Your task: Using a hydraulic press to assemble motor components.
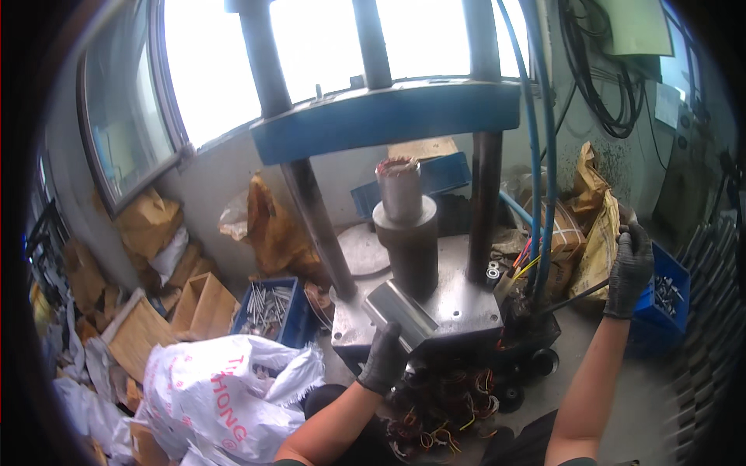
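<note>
My left hand [385, 359], in a dark glove, is closed on the near end of a shiny metal tube [400, 313]. The tube lies tilted over the front of a steel press plate [458, 307]. Behind it, an upright stepped metal cylinder [406, 221] stands on the plate, with reddish material around its top rim. Off to the right, my gloved right hand [631, 268] is raised with its fingers curled; what they hold, if anything, I cannot make out. A dark rod [575, 297] runs from the press toward that hand.
The press's blue crossbeam [388, 116] spans dark columns above the plate. Blue bins of metal parts stand left [270, 307] and right [667, 291]. A white sack [225, 396] lies at the left. Coils with coloured wires [443, 412] sit below the plate; blue hoses [544, 171] hang beside it.
</note>
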